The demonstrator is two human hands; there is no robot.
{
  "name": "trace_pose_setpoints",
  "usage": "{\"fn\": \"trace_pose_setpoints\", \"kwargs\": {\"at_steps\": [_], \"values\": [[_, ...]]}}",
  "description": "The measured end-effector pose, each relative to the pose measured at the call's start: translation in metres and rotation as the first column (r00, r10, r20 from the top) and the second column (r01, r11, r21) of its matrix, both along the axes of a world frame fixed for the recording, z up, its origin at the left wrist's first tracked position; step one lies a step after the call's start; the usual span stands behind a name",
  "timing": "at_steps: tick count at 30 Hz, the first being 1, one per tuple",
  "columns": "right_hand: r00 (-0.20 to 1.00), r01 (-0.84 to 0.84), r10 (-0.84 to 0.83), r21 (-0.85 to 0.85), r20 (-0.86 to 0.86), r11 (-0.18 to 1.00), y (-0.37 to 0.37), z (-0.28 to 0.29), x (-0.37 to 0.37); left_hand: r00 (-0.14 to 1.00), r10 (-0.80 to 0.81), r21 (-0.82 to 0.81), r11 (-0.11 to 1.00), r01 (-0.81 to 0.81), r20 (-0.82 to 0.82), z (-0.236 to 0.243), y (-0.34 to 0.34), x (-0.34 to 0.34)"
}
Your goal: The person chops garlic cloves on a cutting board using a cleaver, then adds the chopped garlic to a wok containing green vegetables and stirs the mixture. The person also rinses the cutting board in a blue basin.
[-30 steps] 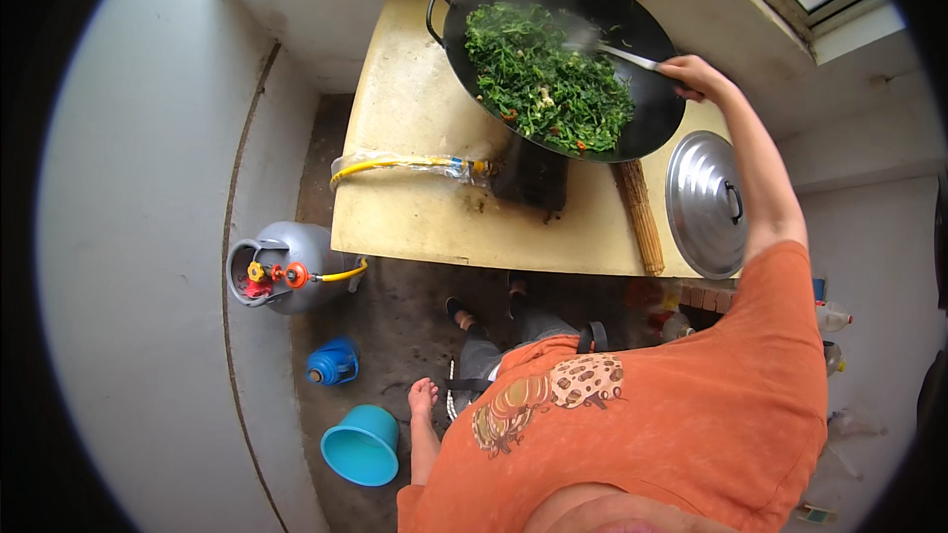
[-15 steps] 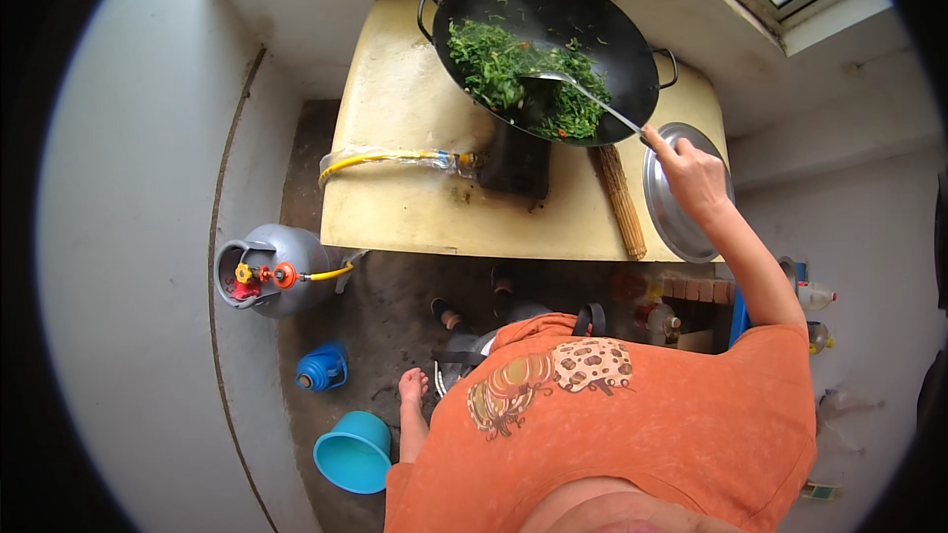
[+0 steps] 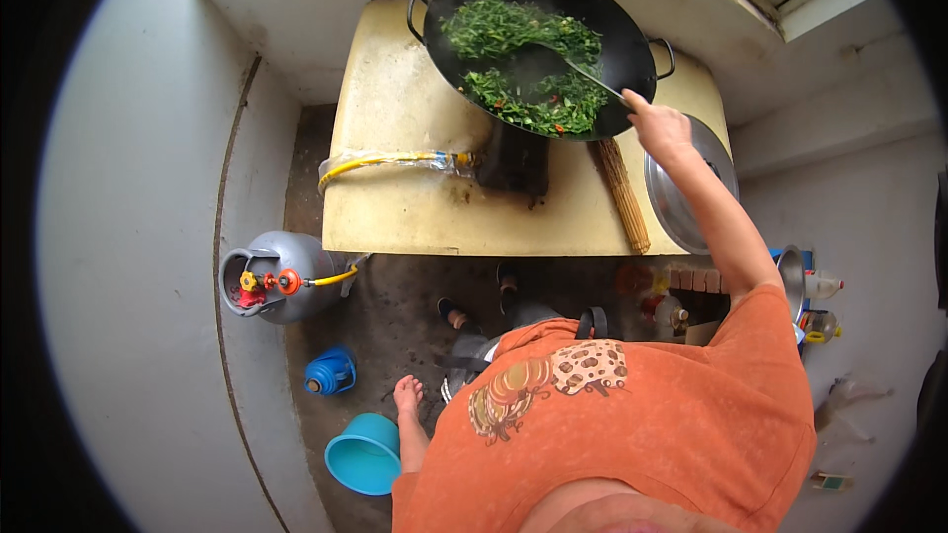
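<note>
A large black wok [image 3: 624, 59] with two loop handles sits on the cream-coloured stove counter [image 3: 395, 217]. Chopped leafy greens [image 3: 494, 25] with bits of red lie in it, parted into a far and a near heap. My right hand [image 3: 660, 128] is closed round the handle end of a metal wok spatula [image 3: 592, 79], over the wok's right rim. The spatula's head is down among the greens, mostly hidden. My left hand [image 3: 408, 397] hangs low at my left side, fingers loosely curled and apart, holding nothing.
Right of the wok lie a corncob-like bundle of stalks [image 3: 622, 197] and a grey metal lid [image 3: 681, 197], partly behind my forearm. A yellow gas hose [image 3: 380, 160] crosses the counter. On the floor at left stand a gas cylinder [image 3: 306, 266], a blue jug [image 3: 331, 372] and a turquoise bucket [image 3: 362, 454].
My right hand and the spatula have moved a little left and up the picture. The greens have shifted toward the wok's far side, leaving a gap between two heaps.
</note>
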State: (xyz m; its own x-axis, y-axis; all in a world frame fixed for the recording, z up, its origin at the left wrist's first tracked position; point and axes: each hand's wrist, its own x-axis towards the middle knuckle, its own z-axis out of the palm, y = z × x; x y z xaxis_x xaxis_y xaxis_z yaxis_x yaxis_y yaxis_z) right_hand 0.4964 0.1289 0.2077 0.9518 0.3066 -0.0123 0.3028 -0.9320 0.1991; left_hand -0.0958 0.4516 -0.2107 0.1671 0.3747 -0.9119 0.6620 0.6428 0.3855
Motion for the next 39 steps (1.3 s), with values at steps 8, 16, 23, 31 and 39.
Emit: {"fn": "trace_pose_setpoints", "kwargs": {"at_steps": [8,16,23,31,39], "values": [[0.992,-0.027,0.033,-0.055,0.125,0.998,0.000,0.026,0.006,0.995,0.003,-0.042,0.999,-0.007,-0.099,-0.002,-0.032,-0.019],[0.966,-0.255,0.257,-0.071,0.019,0.964,0.037,-0.017,0.035,0.999,-0.028,-0.022,0.999,0.028,0.020,-0.002,-0.030,-0.004],[0.946,-0.248,0.306,-0.376,0.102,0.893,-0.030,-0.012,0.014,0.996,-0.059,-0.051,0.997,0.055,-0.073,-0.004,-0.027,0.005],[0.969,-0.228,0.217,-0.094,-0.117,0.969,0.011,-0.013,-0.001,1.000,-0.030,0.012,0.999,0.030,-0.005,0.002,-0.012,0.026],[0.911,0.338,-0.204,0.366,-0.359,0.867,-0.112,0.065,0.077,0.997,0.017,-0.050,0.999,-0.020,-0.072,-0.007,-0.035,0.007]]}}
